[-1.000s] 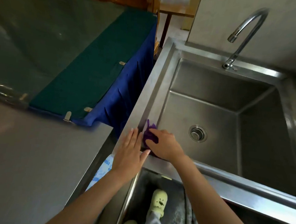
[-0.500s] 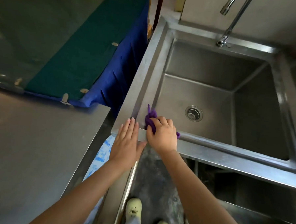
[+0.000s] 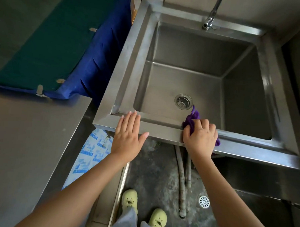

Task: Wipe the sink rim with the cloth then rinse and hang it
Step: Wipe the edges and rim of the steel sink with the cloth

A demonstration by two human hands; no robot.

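Note:
A steel sink (image 3: 164,128) with a deep basin and a round drain (image 3: 183,101) fills the middle of the view. My right hand (image 3: 201,138) presses a bunched purple cloth (image 3: 192,118) onto the sink's front rim, near the middle of that edge. A corner of the cloth sticks up toward the drain, and a bit shows at the hand's right side. My left hand (image 3: 128,138) lies flat with fingers spread on the front rim near the left corner, holding nothing. The faucet base (image 3: 207,25) stands on the back rim; its spout is cut off by the frame.
A steel counter (image 3: 22,150) lies to the left. Behind it sits a table under green and blue cloth (image 3: 62,44). Under the sink are pipes (image 3: 182,181), a floor drain (image 3: 204,201) and my feet in pale green shoes (image 3: 130,200).
My right hand has slid the cloth rightward along the front rim, away from the left corner. My left hand stays near that corner. The view has tilted downward.

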